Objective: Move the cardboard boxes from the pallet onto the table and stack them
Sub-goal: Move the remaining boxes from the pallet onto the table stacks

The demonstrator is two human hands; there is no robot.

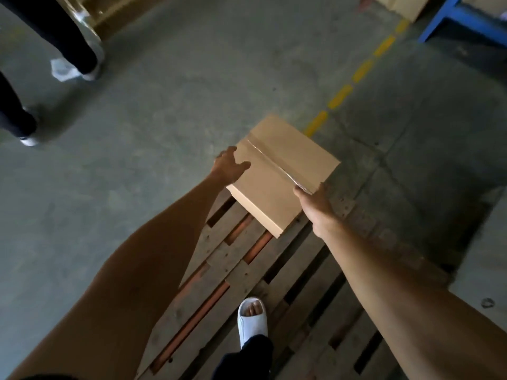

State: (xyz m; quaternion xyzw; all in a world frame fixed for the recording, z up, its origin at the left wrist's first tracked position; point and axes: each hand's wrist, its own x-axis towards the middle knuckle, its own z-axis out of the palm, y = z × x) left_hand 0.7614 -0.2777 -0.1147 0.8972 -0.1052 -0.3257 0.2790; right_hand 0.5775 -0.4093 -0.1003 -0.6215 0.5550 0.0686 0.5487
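Nearest, at 6 o'clock: the person's own foot in a white open-toe slipper [251,320], planted on the slats of a wooden pallet [236,266]. The pallet runs from the bottom edge up toward centre, on a grey concrete floor [153,111].

Both bare forearms reach forward from 7 and 4 o'clock. Centre of view: one cardboard box [279,174], closed, clear tape along its top seam, at the far end of the pallet; whether it rests there or is lifted, cannot tell. Left hand [229,167] grips the box's left edge, thumb lying on the top face, fingers curled over the side. Right hand [315,205] holds the near right edge at the tape end, thumb on top, fingers hidden below.

Beyond the box, toward 1 o'clock: dashed yellow line [354,86] on the floor. Far, 1–2 o'clock: blue frame [463,19] with another carton [406,4] beside it. At 10–11 o'clock: another person's dark trouser legs [55,31] and pale shoes.
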